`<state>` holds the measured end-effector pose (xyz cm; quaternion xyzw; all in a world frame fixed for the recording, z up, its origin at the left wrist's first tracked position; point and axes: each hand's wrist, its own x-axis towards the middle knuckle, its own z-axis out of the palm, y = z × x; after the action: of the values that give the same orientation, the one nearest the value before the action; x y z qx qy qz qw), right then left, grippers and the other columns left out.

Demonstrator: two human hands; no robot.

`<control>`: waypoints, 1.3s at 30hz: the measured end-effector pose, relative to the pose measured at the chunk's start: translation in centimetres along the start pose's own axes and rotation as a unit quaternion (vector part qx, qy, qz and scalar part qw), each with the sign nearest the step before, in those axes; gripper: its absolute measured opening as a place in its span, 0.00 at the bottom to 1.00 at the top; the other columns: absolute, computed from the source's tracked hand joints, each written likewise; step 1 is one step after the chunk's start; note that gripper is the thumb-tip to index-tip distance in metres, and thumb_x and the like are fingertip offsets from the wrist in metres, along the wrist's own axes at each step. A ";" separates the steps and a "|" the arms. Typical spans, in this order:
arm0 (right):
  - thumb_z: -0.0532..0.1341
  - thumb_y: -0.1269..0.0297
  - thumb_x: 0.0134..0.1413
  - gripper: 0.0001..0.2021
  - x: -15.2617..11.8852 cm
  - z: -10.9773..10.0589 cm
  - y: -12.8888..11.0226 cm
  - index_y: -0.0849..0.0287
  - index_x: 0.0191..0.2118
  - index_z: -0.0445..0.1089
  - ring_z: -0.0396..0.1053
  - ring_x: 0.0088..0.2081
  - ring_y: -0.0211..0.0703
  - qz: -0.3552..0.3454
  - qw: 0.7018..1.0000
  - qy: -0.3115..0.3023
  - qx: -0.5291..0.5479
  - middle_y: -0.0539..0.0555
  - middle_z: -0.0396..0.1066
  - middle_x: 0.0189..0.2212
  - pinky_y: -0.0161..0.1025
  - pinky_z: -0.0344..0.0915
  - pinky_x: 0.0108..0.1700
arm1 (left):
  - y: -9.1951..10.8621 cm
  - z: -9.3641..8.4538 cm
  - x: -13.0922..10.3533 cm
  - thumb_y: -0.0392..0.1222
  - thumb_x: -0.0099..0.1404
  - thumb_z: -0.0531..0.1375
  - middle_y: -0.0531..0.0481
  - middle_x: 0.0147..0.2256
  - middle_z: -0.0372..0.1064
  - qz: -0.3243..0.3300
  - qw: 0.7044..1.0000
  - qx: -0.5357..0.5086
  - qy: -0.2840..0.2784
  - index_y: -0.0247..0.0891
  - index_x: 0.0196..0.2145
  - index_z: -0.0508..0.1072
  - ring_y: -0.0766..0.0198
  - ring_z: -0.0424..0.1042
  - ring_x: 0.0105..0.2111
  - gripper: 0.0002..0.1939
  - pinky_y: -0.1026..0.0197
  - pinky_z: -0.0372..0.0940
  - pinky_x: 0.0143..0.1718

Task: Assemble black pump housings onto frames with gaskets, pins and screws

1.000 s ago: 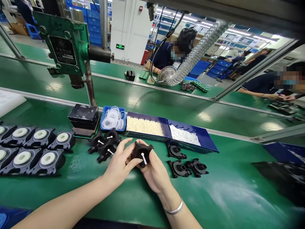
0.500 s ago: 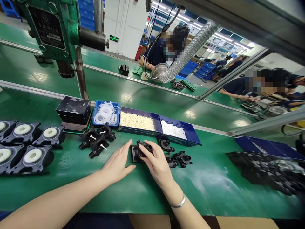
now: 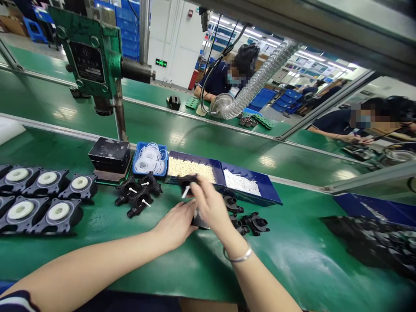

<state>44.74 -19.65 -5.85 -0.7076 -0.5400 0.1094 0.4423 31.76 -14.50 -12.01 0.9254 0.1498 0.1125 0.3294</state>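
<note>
The right hand (image 3: 210,206) now pinches the black part (image 3: 186,180), lifted off the dark block (image 3: 200,222) and so free, while the left hand (image 3: 177,224) beside this block has unclear grip.

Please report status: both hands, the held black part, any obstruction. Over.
Right hand holds black part, white pin showing. Left hand beside dark block, contact unclear. Right hand hides part of block.

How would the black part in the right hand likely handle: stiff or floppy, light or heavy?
The black part in the right hand is probably stiff, with a moulded-plastic look. It seems fairly light, since that hand alone holds it up. The white pin sticks out of it, so a knock might shift the pin.
</note>
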 end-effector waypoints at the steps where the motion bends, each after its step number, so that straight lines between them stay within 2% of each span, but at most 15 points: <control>1: 0.55 0.58 0.70 0.15 0.5 1.0 -0.3 0.57 0.55 0.69 0.77 0.39 0.45 0.009 0.998 -0.063 0.007 0.56 0.78 0.43 0.39 0.72 0.42 | 0.2 0.2 -0.1 0.38 0.68 0.61 0.34 0.61 0.64 0.008 1.000 0.013 -0.012 0.34 0.63 0.61 0.45 0.63 0.63 0.28 0.41 0.57 0.66; 4: 0.56 0.59 0.69 0.14 1.1 3.6 -0.7 0.58 0.55 0.70 0.77 0.39 0.46 0.008 0.985 -0.171 0.008 0.54 0.79 0.38 0.40 0.71 0.43 | 0.5 0.5 -1.0 0.41 0.71 0.58 0.33 0.60 0.67 0.008 0.999 0.043 -0.032 0.36 0.63 0.63 0.41 0.66 0.61 0.25 0.39 0.62 0.62; 7: 0.57 0.61 0.68 0.17 1.4 3.5 -0.7 0.58 0.59 0.68 0.77 0.45 0.47 -0.039 0.976 -0.212 0.023 0.57 0.79 0.44 0.41 0.71 0.47 | 0.4 0.3 -2.1 0.44 0.67 0.62 0.28 0.59 0.66 0.005 0.995 0.098 -0.027 0.31 0.63 0.63 0.36 0.65 0.61 0.30 0.37 0.62 0.61; 10: 0.57 0.59 0.68 0.15 3.1 -0.3 0.4 0.54 0.56 0.71 0.76 0.50 0.45 -0.070 0.984 -0.162 -0.035 0.55 0.77 0.50 0.40 0.69 0.53 | -0.1 -0.4 -2.8 0.45 0.67 0.61 0.22 0.65 0.55 -0.010 0.987 0.158 -0.003 0.28 0.66 0.57 0.32 0.65 0.61 0.35 0.37 0.68 0.55; 13: 0.53 0.59 0.69 0.15 5.9 -6.4 3.9 0.57 0.46 0.76 0.75 0.46 0.47 0.040 0.982 -0.016 -0.185 0.57 0.79 0.44 0.40 0.67 0.49 | -0.7 -0.7 -3.4 0.44 0.69 0.59 0.25 0.70 0.41 -0.016 0.987 0.162 0.007 0.30 0.70 0.49 0.34 0.63 0.63 0.38 0.41 0.71 0.52; 16: 0.59 0.64 0.63 0.13 8.2 -11.1 9.0 0.61 0.29 0.76 0.75 0.38 0.50 0.121 0.964 -0.007 -0.238 0.60 0.78 0.32 0.41 0.65 0.42 | -0.7 -0.7 -4.2 0.43 0.67 0.60 0.27 0.70 0.43 -0.012 0.991 0.132 -0.009 0.32 0.70 0.50 0.36 0.60 0.64 0.39 0.42 0.68 0.56; 19: 0.67 0.64 0.55 0.13 8.7 -12.7 13.3 0.60 0.22 0.70 0.71 0.30 0.44 0.171 0.949 -0.050 -0.260 0.52 0.72 0.22 0.39 0.64 0.37 | 0.6 -2.1 -4.0 0.43 0.62 0.63 0.30 0.66 0.56 0.024 0.994 0.100 -0.045 0.35 0.67 0.57 0.37 0.66 0.61 0.38 0.44 0.69 0.54; 21: 0.68 0.62 0.56 0.14 8.4 -12.5 15.1 0.60 0.23 0.68 0.69 0.29 0.40 0.186 0.943 -0.062 -0.267 0.48 0.71 0.23 0.39 0.65 0.38 | 2.2 -4.6 -2.2 0.44 0.63 0.63 0.33 0.59 0.68 0.046 0.991 0.100 -0.076 0.36 0.62 0.66 0.41 0.74 0.52 0.30 0.48 0.72 0.48; 23: 0.67 0.61 0.57 0.14 7.9 -12.1 16.1 0.61 0.25 0.67 0.67 0.30 0.38 0.191 0.943 -0.055 -0.266 0.47 0.70 0.25 0.39 0.65 0.40 | 3.5 -7.8 1.2 0.41 0.67 0.58 0.37 0.48 0.76 0.040 0.985 0.139 -0.089 0.36 0.52 0.74 0.47 0.77 0.44 0.16 0.51 0.71 0.45; 25: 0.67 0.62 0.56 0.14 7.6 -11.8 16.6 0.61 0.24 0.67 0.66 0.29 0.37 0.194 0.947 -0.039 -0.252 0.47 0.69 0.25 0.38 0.64 0.39 | 3.9 -10.7 5.5 0.33 0.69 0.54 0.38 0.42 0.77 0.014 0.972 0.220 -0.087 0.35 0.44 0.77 0.50 0.77 0.43 0.13 0.52 0.69 0.48; 27: 0.67 0.63 0.56 0.13 7.4 -11.7 16.8 0.61 0.24 0.68 0.65 0.28 0.37 0.199 0.953 -0.019 -0.226 0.47 0.68 0.24 0.38 0.64 0.37 | 3.1 -12.4 9.8 0.28 0.66 0.54 0.35 0.40 0.77 -0.027 0.953 0.281 -0.106 0.31 0.38 0.78 0.48 0.76 0.45 0.12 0.52 0.67 0.48; 30: 0.66 0.59 0.59 0.13 7.3 -11.8 17.0 0.61 0.27 0.70 0.66 0.28 0.36 0.207 0.964 0.021 -0.164 0.47 0.69 0.24 0.37 0.65 0.36 | 0.7 -12.9 14.4 0.29 0.62 0.63 0.35 0.35 0.77 -0.068 0.939 0.304 -0.144 0.29 0.32 0.78 0.49 0.77 0.42 0.03 0.52 0.69 0.45; 32: 0.64 0.55 0.60 0.15 7.2 -12.0 17.1 0.61 0.29 0.71 0.67 0.28 0.37 0.209 0.971 0.051 -0.107 0.48 0.70 0.25 0.36 0.66 0.34 | -0.8 -12.4 15.9 0.37 0.63 0.66 0.41 0.35 0.77 -0.087 0.931 0.311 -0.169 0.30 0.33 0.77 0.54 0.77 0.40 0.06 0.52 0.70 0.45; 35: 0.62 0.47 0.59 0.19 7.2 -12.1 16.7 0.62 0.32 0.72 0.69 0.27 0.37 0.202 0.975 0.096 0.003 0.53 0.74 0.28 0.35 0.68 0.30 | -2.1 -11.8 16.3 0.47 0.68 0.64 0.47 0.37 0.75 -0.099 0.929 0.309 -0.177 0.32 0.36 0.75 0.60 0.76 0.39 0.13 0.52 0.71 0.45; 39: 0.61 0.38 0.54 0.27 6.8 -11.9 14.6 0.62 0.42 0.71 0.72 0.26 0.38 0.177 0.961 0.149 0.149 0.55 0.76 0.31 0.37 0.74 0.31 | -2.6 -11.8 15.8 0.48 0.66 0.65 0.47 0.35 0.75 -0.108 0.943 0.278 -0.145 0.33 0.35 0.75 0.61 0.75 0.36 0.14 0.54 0.70 0.42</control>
<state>64.70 -20.26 -7.60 -0.7265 -0.3115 0.1580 0.5917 42.28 -0.22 -3.03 0.9647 0.2249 -0.1058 0.0873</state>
